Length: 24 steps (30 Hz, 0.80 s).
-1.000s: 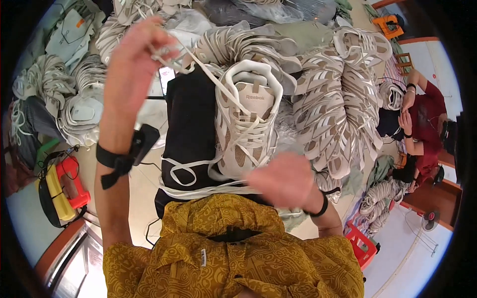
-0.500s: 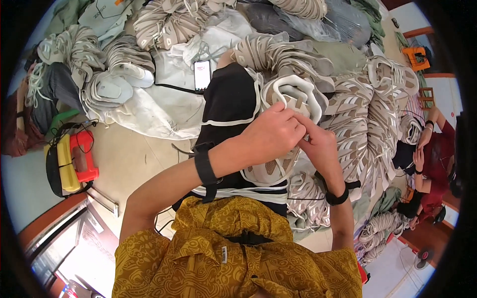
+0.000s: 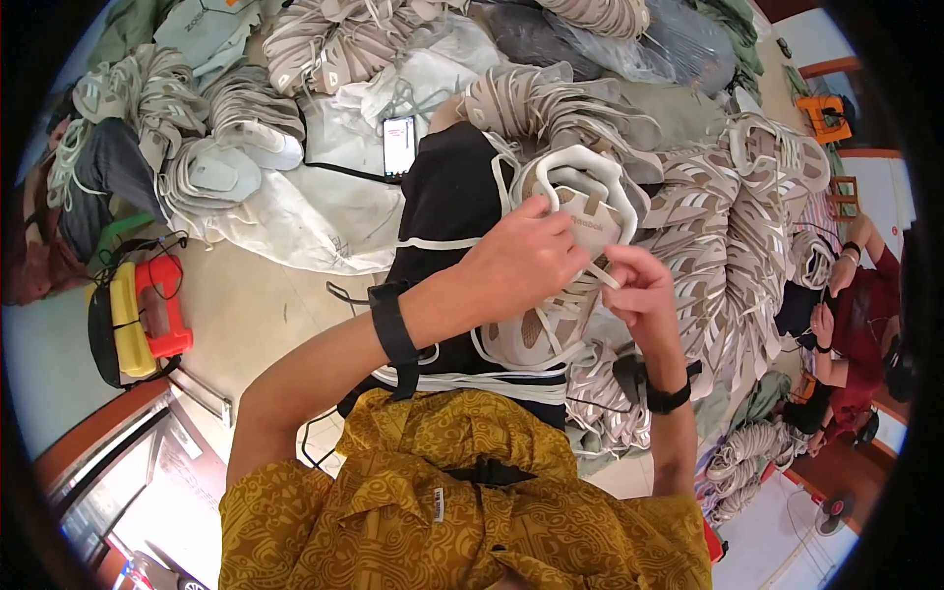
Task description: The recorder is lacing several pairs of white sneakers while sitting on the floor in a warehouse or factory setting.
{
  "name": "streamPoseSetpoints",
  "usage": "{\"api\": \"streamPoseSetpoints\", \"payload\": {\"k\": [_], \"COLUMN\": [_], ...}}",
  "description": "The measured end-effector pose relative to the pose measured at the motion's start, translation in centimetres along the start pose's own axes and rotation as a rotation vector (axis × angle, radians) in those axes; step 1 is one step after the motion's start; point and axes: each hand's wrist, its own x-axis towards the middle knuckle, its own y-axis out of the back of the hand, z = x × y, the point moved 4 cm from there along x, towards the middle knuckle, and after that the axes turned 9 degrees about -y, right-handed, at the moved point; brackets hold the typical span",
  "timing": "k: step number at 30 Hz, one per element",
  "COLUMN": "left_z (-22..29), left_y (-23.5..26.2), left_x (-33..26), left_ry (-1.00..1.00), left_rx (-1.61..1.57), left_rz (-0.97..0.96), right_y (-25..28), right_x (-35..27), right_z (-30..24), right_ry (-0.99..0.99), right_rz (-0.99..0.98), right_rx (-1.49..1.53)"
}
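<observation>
The right hand [image 3: 644,293] pinches a white lace [image 3: 604,276] while the left hand [image 3: 526,258], its hold hidden, curls beside the tongue [image 3: 596,222] of a beige shoe upper [image 3: 531,341], toe near, black cloth [image 3: 447,192] at left, likely light and pliable, best steadied by the far padded collar [image 3: 580,155].

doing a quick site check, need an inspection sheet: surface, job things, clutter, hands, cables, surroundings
surface: black-clothed lap; shoe's support hidden
job things: beige shoe, white lace near its tongue
clutter: stacked shoe uppers; phone on white sheeting
hands: left hand over the shoe, grip hidden; right hand pinching the lace
cables: black cord or strap below the phone
surroundings: co-worker in red and fan, right
</observation>
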Motion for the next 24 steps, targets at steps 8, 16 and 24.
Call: {"api": "streamPoseSetpoints", "payload": {"k": [8,16,24], "left_z": [0.3,0.1,0.4], "left_y": [-0.7,-0.8,-0.8], "left_x": [0.2,0.5,0.7], "left_ry": [0.028,0.067,0.079], "left_rx": [0.029,0.019,0.014], "left_rz": [-0.008,-0.016,0.016], "right_y": [1.2,3.1,6.0], "right_x": [-4.6,-11.3,-16.2], "right_z": [-0.7,-5.0,-7.3], "right_ry": [0.390,0.721,0.858], "right_rz": [-0.064,-0.205,-0.006], "right_rx": [-0.019,0.303,0.748]}}
